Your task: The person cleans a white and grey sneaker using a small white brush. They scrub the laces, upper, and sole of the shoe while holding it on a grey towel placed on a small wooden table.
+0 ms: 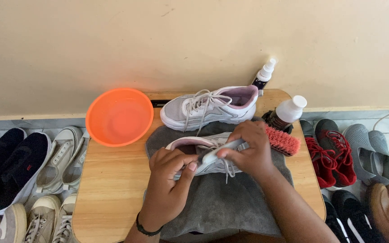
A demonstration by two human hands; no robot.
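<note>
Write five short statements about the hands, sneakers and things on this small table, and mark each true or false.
1. The left hand steadies a pale sneaker that lies on a grey towel. True.
2. The right hand holds a red brush. False: it holds a small white brush; the red-bristled brush lies beside it on the table.
3. The orange bowl sits at the table's left rear. True.
4. The second sneaker is on the floor. False: it stands on the table, behind the hands.
5. Both bottles have black caps. False: the spray bottle and the brown bottle have white tops.
</note>
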